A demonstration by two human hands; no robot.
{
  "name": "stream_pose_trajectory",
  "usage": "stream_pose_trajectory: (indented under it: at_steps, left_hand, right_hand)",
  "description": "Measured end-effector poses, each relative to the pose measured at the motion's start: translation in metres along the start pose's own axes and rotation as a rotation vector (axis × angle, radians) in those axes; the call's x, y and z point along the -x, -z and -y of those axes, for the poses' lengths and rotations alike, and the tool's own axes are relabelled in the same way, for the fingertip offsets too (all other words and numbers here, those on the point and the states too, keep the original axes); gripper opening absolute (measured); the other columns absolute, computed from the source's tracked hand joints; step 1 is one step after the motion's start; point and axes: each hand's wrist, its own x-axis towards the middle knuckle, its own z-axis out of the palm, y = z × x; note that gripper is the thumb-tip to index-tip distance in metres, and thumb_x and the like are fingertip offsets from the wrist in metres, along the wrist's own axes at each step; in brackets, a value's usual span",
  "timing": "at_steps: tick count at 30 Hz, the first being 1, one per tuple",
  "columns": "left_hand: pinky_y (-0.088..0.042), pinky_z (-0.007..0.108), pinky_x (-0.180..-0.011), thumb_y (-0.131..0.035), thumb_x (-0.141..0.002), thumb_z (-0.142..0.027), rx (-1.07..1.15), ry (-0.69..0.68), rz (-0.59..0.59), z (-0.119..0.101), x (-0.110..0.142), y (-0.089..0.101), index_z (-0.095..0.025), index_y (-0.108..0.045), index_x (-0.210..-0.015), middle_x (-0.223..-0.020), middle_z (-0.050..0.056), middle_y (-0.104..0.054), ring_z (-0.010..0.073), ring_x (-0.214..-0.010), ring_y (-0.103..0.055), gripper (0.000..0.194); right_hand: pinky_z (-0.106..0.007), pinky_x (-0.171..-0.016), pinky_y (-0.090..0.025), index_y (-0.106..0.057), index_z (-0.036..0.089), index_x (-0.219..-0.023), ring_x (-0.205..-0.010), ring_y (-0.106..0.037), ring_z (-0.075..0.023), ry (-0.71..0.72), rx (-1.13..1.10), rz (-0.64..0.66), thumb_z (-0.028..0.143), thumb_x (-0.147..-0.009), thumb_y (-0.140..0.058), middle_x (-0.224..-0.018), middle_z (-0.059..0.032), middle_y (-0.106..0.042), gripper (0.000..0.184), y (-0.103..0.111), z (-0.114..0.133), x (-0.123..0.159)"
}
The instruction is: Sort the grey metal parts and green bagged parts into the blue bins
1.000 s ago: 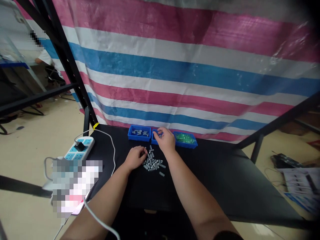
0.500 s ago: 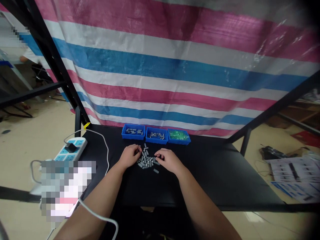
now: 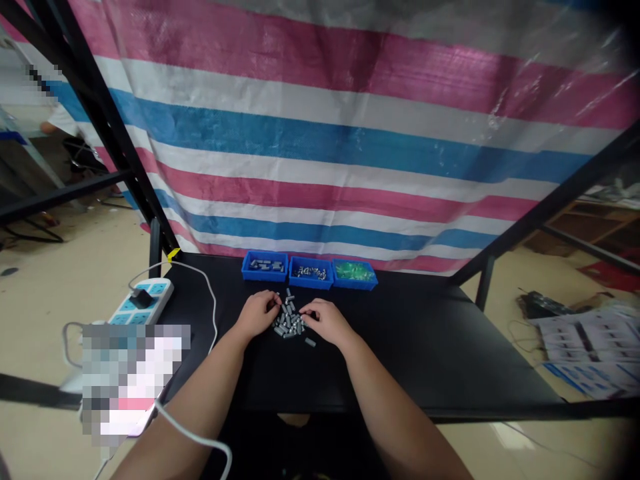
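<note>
A loose pile of small grey and silvery metal cylinders lies on the black table between my hands. My left hand rests at the pile's left edge, its fingers curled in toward the thumb; whatever they hold, if anything, is hidden. On the right side of the pile is my right hand, with thumb and forefinger a little apart and their tips at the outermost pieces. One single grey cylinder lies just in front of the pile.
Behind the pile stand a blue bin of grey cylinders, a blue bin of shiny small parts and a blue bin of green pieces. At left are a power strip and a white cable. A striped sheet hangs behind.
My right hand has come back from over the middle bin to the pile's right side, then moved slightly left into its edge. My left hand has stayed beside the pile.
</note>
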Motion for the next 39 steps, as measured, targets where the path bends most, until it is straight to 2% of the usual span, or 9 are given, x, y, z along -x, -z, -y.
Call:
stream_pose_trajectory:
  at_steps: [3, 7, 17, 20, 26, 29, 32, 36, 39]
  left_hand:
    - [-0.042, 0.028, -0.072, -0.058, -0.086, -0.021, 0.009, 0.001, -0.006, 0.0, 0.0, -0.001, -0.021, -0.068, -0.088, -0.083, 0.003, -0.065, 0.0179, -0.079, -0.06, 0.01]
    - [-0.042, 0.028, -0.071, -0.058, -0.086, -0.02, 0.021, -0.002, -0.012, 0.0, 0.0, -0.001, -0.021, -0.068, -0.087, -0.083, 0.003, -0.065, 0.0176, -0.077, -0.059, 0.01]
    - [-0.042, 0.028, -0.071, -0.057, -0.086, -0.019, 0.019, 0.01, 0.0, -0.002, 0.0, 0.001, -0.021, -0.068, -0.087, -0.083, 0.003, -0.065, 0.0178, -0.078, -0.059, 0.011]
    - [-0.042, 0.028, -0.072, -0.057, -0.086, -0.02, 0.024, 0.006, -0.005, -0.001, 0.0, 0.0, -0.021, -0.068, -0.087, -0.084, 0.003, -0.066, 0.018, -0.08, -0.06, 0.011]
    - [-0.042, 0.028, -0.071, -0.058, -0.086, -0.02, 0.027, 0.011, 0.004, 0.0, 0.0, -0.001, -0.021, -0.067, -0.088, -0.084, 0.003, -0.065, 0.0175, -0.078, -0.059, 0.01]
    - [-0.041, 0.028, -0.07, -0.057, -0.086, -0.02, 0.022, 0.009, 0.003, 0.0, 0.0, 0.0, -0.021, -0.068, -0.088, -0.08, 0.002, -0.063, 0.0174, -0.076, -0.058, 0.01]
    - [-0.041, 0.027, -0.07, -0.057, -0.086, -0.02, 0.024, 0.001, -0.001, 0.0, 0.0, 0.0, -0.021, -0.068, -0.088, -0.079, 0.002, -0.062, 0.0174, -0.076, -0.058, 0.011]
    - [-0.042, 0.027, -0.07, -0.058, -0.085, -0.018, 0.033, 0.01, -0.003, 0.0, 0.001, 0.0, -0.021, -0.068, -0.088, -0.083, 0.002, -0.064, 0.017, -0.076, -0.058, 0.011]
    - [-0.042, 0.028, -0.071, -0.058, -0.084, -0.017, 0.038, 0.008, -0.002, 0.001, 0.001, -0.001, -0.021, -0.067, -0.088, -0.082, 0.002, -0.064, 0.0169, -0.076, -0.058, 0.011]
  right_hand:
    - [-0.024, -0.067, -0.045, -0.079, 0.025, -0.097, -0.069, -0.059, -0.0121, -0.006, -0.01, 0.003, 0.019, -0.089, -0.063, -0.088, -0.0016, -0.067, 0.018, 0.001, -0.002, -0.001]
    - [-0.023, -0.065, -0.044, -0.078, 0.025, -0.099, -0.067, -0.056, -0.011, 0.004, -0.023, 0.022, 0.017, -0.084, -0.067, -0.088, -0.0008, -0.066, 0.02, 0.002, -0.003, 0.0]
    - [-0.024, -0.066, -0.045, -0.078, 0.025, -0.09, -0.071, -0.058, -0.0128, 0.017, 0.02, 0.014, 0.022, -0.085, -0.07, -0.087, -0.001, -0.066, 0.009, 0.0, 0.002, 0.001]
    - [-0.025, -0.066, -0.046, -0.076, 0.024, -0.091, -0.068, -0.058, -0.0138, 0.029, 0.007, -0.122, 0.025, -0.089, -0.064, -0.083, -0.0016, -0.065, 0.012, 0.008, 0.009, 0.003]
    - [-0.03, -0.066, -0.05, -0.072, 0.022, -0.095, -0.064, -0.055, -0.016, 0.091, 0.036, -0.692, 0.031, -0.092, -0.059, -0.075, -0.0029, -0.063, 0.016, 0.044, 0.028, 0.003]
    - [-0.031, -0.066, -0.051, -0.072, 0.022, -0.095, -0.064, -0.056, -0.0165, 0.12, 0.08, -0.85, 0.032, -0.091, -0.061, -0.077, -0.0036, -0.064, 0.015, 0.058, 0.032, -0.004]
    - [-0.032, -0.071, -0.052, -0.071, 0.021, -0.095, -0.068, -0.057, -0.0174, 0.126, 0.107, -0.881, 0.032, -0.091, -0.061, -0.079, -0.0047, -0.064, 0.016, 0.062, 0.028, -0.018]
    - [-0.035, -0.078, -0.052, -0.071, 0.019, -0.104, -0.081, -0.061, -0.0207, 0.025, 0.181, -0.762, 0.038, -0.09, -0.063, -0.091, -0.0081, -0.065, 0.025, 0.057, 0.019, -0.035]
    - [-0.035, -0.079, -0.051, -0.07, 0.018, -0.107, -0.086, -0.061, -0.0217, -0.01, 0.205, -0.767, 0.04, -0.09, -0.063, -0.097, -0.0085, -0.064, 0.028, 0.053, 0.017, -0.035]
